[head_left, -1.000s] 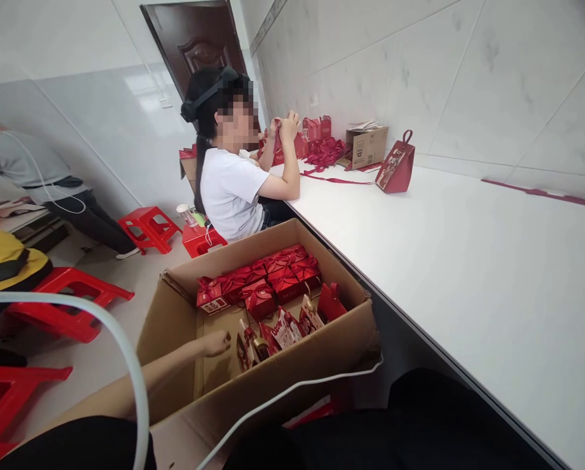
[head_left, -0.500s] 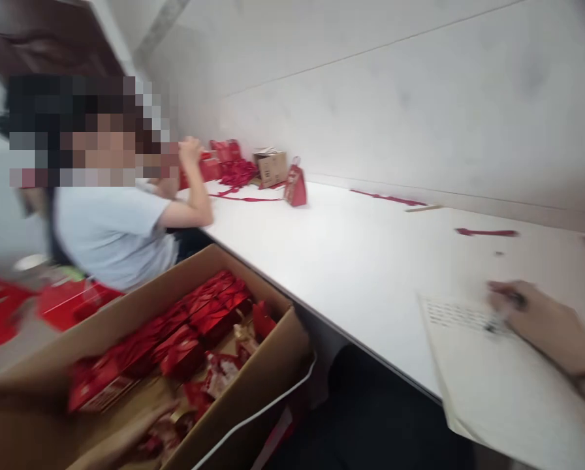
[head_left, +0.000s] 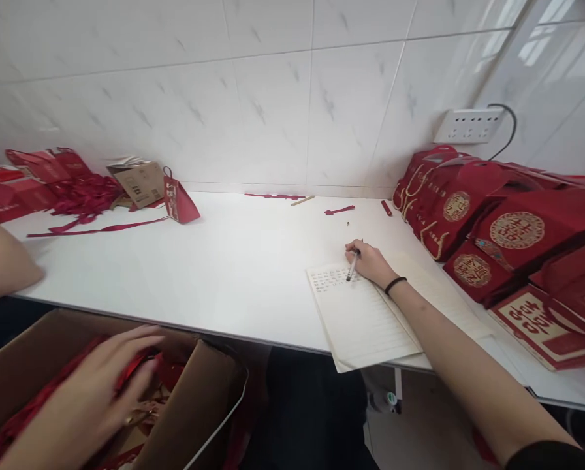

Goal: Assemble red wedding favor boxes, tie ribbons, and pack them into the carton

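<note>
Gripping a slim pen between thumb and fingers, the person's right hand rests on an open notebook, the pen's tip at the end of the rows of small handwriting near the upper left of the page. A black band circles that wrist. The notebook lies under the right hand and forearm at the near edge of the white tabletop, one lower corner jutting past the edge.

Well apart, down to the left, the left hand hovers over the cardboard box, blurred, its fingers half spread and the thumb held away from them. Nothing can be seen in its grasp; whether it touches the red packages beneath it, one cannot tell.

Right of the notebook stands a row of red gift boxes with gold emblems, against the wall. Beyond the left hand, a small red bag stands upright toward the back, and another person's bare arm leans at the left edge.
</note>
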Demonstrator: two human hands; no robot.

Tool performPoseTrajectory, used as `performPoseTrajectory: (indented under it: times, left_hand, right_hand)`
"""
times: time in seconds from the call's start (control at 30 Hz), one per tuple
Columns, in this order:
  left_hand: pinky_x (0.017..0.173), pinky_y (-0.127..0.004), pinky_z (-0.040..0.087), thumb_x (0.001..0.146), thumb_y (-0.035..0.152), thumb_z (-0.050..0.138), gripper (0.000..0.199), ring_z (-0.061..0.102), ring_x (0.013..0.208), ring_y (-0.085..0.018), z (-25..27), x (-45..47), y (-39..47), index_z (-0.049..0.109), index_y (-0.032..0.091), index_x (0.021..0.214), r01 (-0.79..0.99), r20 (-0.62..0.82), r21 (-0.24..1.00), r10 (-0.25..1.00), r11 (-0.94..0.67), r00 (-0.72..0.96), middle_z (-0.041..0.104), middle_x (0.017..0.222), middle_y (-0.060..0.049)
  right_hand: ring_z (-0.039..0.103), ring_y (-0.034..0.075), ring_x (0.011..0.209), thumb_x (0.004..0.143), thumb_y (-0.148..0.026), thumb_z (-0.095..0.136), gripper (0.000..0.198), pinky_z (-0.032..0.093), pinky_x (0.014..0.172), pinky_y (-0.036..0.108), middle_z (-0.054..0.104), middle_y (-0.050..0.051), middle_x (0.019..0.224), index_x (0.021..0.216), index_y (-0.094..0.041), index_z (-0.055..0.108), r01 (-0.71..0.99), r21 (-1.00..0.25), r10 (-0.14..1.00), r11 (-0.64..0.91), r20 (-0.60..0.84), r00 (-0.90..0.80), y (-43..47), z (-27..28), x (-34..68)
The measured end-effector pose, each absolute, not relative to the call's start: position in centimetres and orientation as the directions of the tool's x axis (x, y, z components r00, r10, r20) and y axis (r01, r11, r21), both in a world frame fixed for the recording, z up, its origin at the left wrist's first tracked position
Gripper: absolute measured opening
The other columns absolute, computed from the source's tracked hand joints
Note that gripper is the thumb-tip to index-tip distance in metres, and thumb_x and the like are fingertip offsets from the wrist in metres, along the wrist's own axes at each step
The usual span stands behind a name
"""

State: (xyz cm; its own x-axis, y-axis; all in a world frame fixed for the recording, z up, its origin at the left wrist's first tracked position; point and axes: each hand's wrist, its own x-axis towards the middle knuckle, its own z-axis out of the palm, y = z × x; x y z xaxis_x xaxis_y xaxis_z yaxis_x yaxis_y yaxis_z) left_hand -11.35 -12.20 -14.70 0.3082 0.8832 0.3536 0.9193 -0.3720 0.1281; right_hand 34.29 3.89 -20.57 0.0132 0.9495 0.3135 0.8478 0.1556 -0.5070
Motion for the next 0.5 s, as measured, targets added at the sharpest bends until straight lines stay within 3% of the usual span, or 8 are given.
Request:
performPoseTrajectory:
  times: [0.07,0.13,0.2,0.27,0.33,0.4,0.5]
  left_hand:
    - [0.095,-0.03,0.045,0.089,0.025,0.045,0.022,0.054,0.109,-0.017,-14.5,-5.6,-10.5,0.057,0.025,0.107,0.754,0.336,0.124,0.742,-0.646,0.58,0.057,0.118,-0.002]
    - [0.097,-0.027,0.043,0.086,0.015,0.043,0.024,0.053,0.11,-0.017,-14.6,1.2,-9.8,0.059,0.019,0.102,0.466,0.373,0.104,0.468,-0.879,0.801,0.061,0.11,-0.005]
    - [0.101,-0.032,0.041,0.085,0.019,0.044,0.021,0.052,0.109,-0.02,-15.3,7.5,-9.8,0.061,0.015,0.097,0.174,0.404,0.048,0.179,-0.984,0.897,0.062,0.108,-0.006]
    - [0.101,-0.04,0.04,0.087,0.023,0.041,0.026,0.05,0.113,-0.023,-16.4,12.3,-10.3,0.061,0.014,0.101,0.024,0.39,-0.072,-0.005,-0.997,0.921,0.058,0.117,-0.008]
    - [0.098,-0.048,0.04,0.089,0.024,0.039,0.033,0.046,0.119,-0.029,-17.9,15.2,-10.8,0.056,0.013,0.115,0.02,0.377,-0.194,-0.056,-0.981,0.924,0.052,0.127,-0.012]
    - [0.093,-0.054,0.042,0.091,0.026,0.037,0.038,0.044,0.121,-0.034,-19.6,16.8,-10.9,0.052,0.014,0.124,0.077,0.361,-0.278,-0.03,-0.957,0.932,0.048,0.131,-0.015]
    - [0.087,-0.056,0.046,0.092,0.027,0.039,0.035,0.046,0.119,-0.035,-21.9,17.6,-10.6,0.056,0.02,0.121,0.155,0.417,-0.361,-0.011,-0.92,0.909,0.047,0.133,-0.01]
  right_hand:
    - [0.06,0.019,0.087,0.083,-0.014,0.052,0.007,0.045,0.077,0.026,0.063,0.008,0.094,0.089,-0.016,0.055,0.842,-0.517,0.952,0.151,0.304,0.016,3.8,-20.3,34.2]
    - [0.06,0.019,0.086,0.084,-0.015,0.052,0.006,0.044,0.077,0.026,0.063,0.009,0.094,0.089,-0.016,0.054,0.839,-0.524,0.954,0.147,0.298,0.018,3.7,-20.1,34.0]
    - [0.059,0.019,0.086,0.085,-0.016,0.052,0.005,0.043,0.077,0.027,0.063,0.009,0.094,0.09,-0.016,0.054,0.837,-0.526,0.956,0.152,0.294,0.011,3.6,-19.9,33.9]
    - [0.058,0.019,0.087,0.087,-0.018,0.051,0.005,0.043,0.078,0.027,0.062,0.008,0.092,0.09,-0.016,0.053,0.838,-0.521,0.957,0.164,0.291,-0.006,3.5,-19.7,33.8]
    - [0.057,0.02,0.089,0.089,-0.02,0.05,0.005,0.042,0.079,0.027,0.062,0.008,0.091,0.091,-0.016,0.053,0.842,-0.509,0.958,0.176,0.284,-0.028,3.4,-19.4,33.8]
    - [0.056,0.021,0.091,0.09,-0.023,0.049,0.008,0.041,0.079,0.028,0.061,0.009,0.093,0.093,-0.016,0.052,0.849,-0.498,0.957,0.176,0.288,-0.03,3.2,-19.1,33.7]
    - [0.056,0.022,0.09,0.094,-0.032,0.045,0.019,0.041,0.077,0.03,0.06,0.01,0.095,0.104,-0.016,0.047,0.802,-0.567,0.933,0.187,0.357,0.034,2.4,-18.0,33.0]
